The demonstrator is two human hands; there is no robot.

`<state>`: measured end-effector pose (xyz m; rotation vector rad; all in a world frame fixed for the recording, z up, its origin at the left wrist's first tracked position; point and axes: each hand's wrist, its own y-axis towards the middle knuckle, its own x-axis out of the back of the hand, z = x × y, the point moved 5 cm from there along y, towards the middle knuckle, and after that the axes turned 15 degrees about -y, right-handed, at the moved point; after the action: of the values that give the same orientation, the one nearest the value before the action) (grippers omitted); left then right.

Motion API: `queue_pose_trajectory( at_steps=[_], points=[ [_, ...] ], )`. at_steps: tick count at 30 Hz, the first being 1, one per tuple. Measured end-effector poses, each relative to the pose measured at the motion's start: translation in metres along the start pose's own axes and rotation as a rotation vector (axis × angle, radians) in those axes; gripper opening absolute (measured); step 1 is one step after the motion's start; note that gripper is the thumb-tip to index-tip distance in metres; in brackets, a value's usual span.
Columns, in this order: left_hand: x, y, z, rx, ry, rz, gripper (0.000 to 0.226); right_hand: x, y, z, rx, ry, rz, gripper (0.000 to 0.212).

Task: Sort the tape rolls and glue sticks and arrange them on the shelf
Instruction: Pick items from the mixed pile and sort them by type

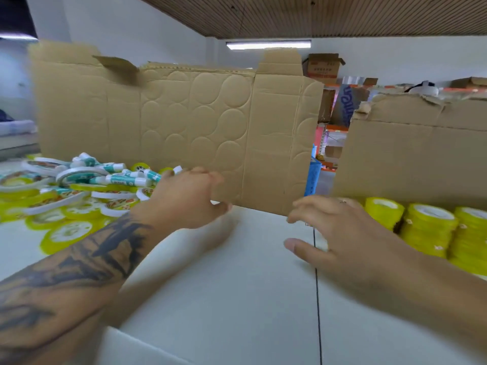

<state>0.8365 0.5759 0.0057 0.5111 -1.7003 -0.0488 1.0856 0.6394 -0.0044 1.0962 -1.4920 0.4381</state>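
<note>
From my head camera, my left hand [184, 196] reaches toward the mixed heap of glue sticks [123, 177] and flat tape rolls [68, 230] on the left of the white shelf [237, 285]; its fingertips are blurred at the heap's edge, so I cannot tell whether they grasp anything. My right hand [340, 233] hovers with fingers loosely spread, holding nothing, just beside the stacked yellow tape rolls [427, 227] standing in a row under the cardboard sheet [184, 114].
</note>
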Motion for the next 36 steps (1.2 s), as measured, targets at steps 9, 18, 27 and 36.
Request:
queue_pose_trajectory(
  at_steps=[9, 18, 27, 36],
  points=[
    [0.014, 0.007, 0.069, 0.333, -0.041, -0.091, 0.056, -0.031, 0.061, 0.084, 0.217, 0.254, 0.133, 0.064],
    [0.006, 0.007, 0.08, 0.415, -0.036, -0.086, 0.052, -0.046, 0.065, 0.087, 0.171, 0.39, 0.105, 0.066],
    [0.015, 0.008, 0.075, 0.413, -0.128, -0.129, 0.04, -0.042, 0.064, 0.085, 0.15, 0.435, 0.041, 0.057],
    [0.027, -0.003, 0.029, 0.109, -0.697, 0.006, 0.037, -0.036, 0.072, 0.056, -0.094, 0.738, -0.229, 0.026]
  ],
)
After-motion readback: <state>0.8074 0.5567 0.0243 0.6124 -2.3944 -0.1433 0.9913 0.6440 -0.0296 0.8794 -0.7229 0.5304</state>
